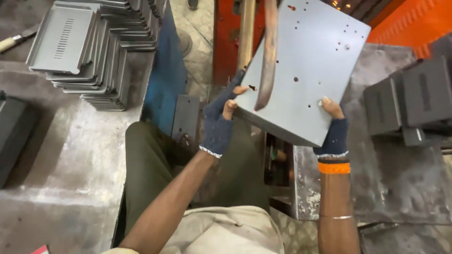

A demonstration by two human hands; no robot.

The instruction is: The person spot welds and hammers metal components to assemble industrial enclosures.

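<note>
Both my hands hold up a grey sheet-metal panel [310, 56] with folded edges and several small punched holes. My left hand [219, 120], in a dark fingerless glove, grips its near left corner. My right hand [333, 127], gloved the same way with an orange band at the wrist, grips its lower right edge. The panel is tilted, its flat face toward me. A curved brown metal lever [268, 56] hangs in front of the panel's left part.
A stack of grey folded panels with vent slots [89, 47] lies on the metal table [70, 160] at left. Dark panels [409, 103] rest on the worn bench [391, 178] at right. An orange machine frame [230, 28] stands behind.
</note>
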